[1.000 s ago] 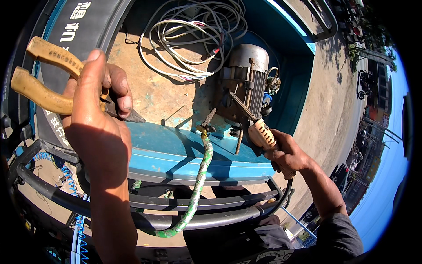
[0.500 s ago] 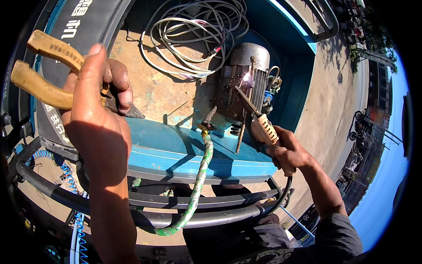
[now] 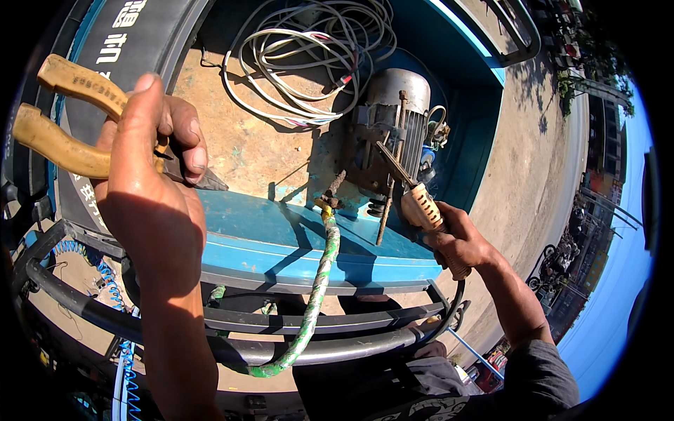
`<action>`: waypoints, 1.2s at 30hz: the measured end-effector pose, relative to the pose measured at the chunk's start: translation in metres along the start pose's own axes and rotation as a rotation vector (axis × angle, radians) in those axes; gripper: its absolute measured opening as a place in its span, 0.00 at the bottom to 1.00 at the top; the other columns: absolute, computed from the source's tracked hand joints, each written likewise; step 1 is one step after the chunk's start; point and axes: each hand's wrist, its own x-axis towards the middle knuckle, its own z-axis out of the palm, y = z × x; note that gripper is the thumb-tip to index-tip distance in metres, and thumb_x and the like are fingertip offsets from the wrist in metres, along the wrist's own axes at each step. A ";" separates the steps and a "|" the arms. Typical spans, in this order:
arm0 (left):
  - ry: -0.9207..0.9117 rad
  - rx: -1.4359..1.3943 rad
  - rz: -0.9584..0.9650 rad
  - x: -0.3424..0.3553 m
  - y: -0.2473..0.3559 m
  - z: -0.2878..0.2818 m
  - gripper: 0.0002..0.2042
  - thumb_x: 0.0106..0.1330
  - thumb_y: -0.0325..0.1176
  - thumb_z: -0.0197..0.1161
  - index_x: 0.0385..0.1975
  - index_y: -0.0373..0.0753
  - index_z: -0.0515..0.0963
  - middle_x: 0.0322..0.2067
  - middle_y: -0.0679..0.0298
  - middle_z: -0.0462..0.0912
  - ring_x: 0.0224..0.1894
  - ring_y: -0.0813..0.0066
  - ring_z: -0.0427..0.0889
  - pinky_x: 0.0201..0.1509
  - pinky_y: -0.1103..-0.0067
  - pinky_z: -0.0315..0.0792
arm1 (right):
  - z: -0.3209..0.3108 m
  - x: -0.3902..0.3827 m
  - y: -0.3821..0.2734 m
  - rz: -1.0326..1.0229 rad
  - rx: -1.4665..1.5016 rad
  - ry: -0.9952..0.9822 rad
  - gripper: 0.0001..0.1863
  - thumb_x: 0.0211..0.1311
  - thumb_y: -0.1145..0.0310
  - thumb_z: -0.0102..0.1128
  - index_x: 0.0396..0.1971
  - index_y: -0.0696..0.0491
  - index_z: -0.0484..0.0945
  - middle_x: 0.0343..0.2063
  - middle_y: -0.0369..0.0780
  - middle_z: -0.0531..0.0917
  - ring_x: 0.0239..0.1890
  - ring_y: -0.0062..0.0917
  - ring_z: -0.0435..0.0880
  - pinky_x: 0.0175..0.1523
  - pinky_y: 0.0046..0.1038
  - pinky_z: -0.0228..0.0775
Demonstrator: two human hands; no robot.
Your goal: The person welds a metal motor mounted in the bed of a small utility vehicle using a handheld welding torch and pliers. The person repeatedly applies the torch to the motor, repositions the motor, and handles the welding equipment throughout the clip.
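My left hand (image 3: 149,165) is wrapped around a pair of pliers with worn yellow handles (image 3: 63,147). Their dark pointed jaws stick out past the fingers, above the blue side wall. On the right, my right hand (image 3: 460,238) grips a tan welding electrode holder (image 3: 423,207) by its handle, with a black cable trailing below. The holder's metal jaws reach over the side of a grey electric motor (image 3: 399,90). A thin rusty rod (image 3: 383,223) runs beside the motor, past the jaws. Whether the jaws clamp it, I cannot tell.
The motor stands in a blue cargo bed (image 3: 316,261) with a dirty tan floor. Coiled white cable (image 3: 295,70) lies behind it. A green-and-white wrapped cable (image 3: 319,295), clamped at the bed's edge, hangs over black rails (image 3: 316,351). A road runs along the right.
The bright arc and sparks at the motor's side have gone out. My left hand has shifted slightly left with the pliers; the right hand has barely moved.
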 end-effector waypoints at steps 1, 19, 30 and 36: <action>-0.007 0.001 0.006 0.000 -0.001 0.000 0.14 0.74 0.39 0.51 0.25 0.42 0.65 0.20 0.67 0.66 0.20 0.82 0.63 0.25 0.83 0.54 | -0.001 -0.001 0.001 -0.001 0.020 0.011 0.31 0.56 0.70 0.59 0.58 0.68 0.61 0.28 0.43 0.77 0.16 0.22 0.79 0.20 0.25 0.74; -0.019 -0.010 0.025 -0.001 -0.002 0.001 0.14 0.73 0.39 0.53 0.24 0.42 0.66 0.20 0.66 0.68 0.20 0.81 0.64 0.24 0.84 0.55 | -0.002 -0.001 0.007 -0.028 0.134 0.070 0.30 0.50 0.66 0.62 0.51 0.68 0.66 0.23 0.38 0.76 0.15 0.20 0.77 0.18 0.23 0.74; 0.008 -0.001 0.031 -0.003 -0.001 0.002 0.13 0.74 0.38 0.52 0.25 0.42 0.66 0.20 0.66 0.67 0.20 0.81 0.64 0.23 0.84 0.56 | -0.002 -0.001 0.004 -0.036 0.153 0.064 0.30 0.48 0.67 0.63 0.51 0.66 0.67 0.22 0.38 0.76 0.15 0.19 0.76 0.18 0.22 0.72; -0.023 -0.021 0.049 0.000 -0.005 -0.001 0.14 0.70 0.39 0.56 0.24 0.40 0.67 0.20 0.65 0.71 0.19 0.81 0.66 0.23 0.84 0.56 | -0.003 0.001 0.008 -0.014 0.127 0.082 0.31 0.49 0.68 0.62 0.52 0.67 0.66 0.22 0.38 0.76 0.14 0.19 0.76 0.18 0.23 0.73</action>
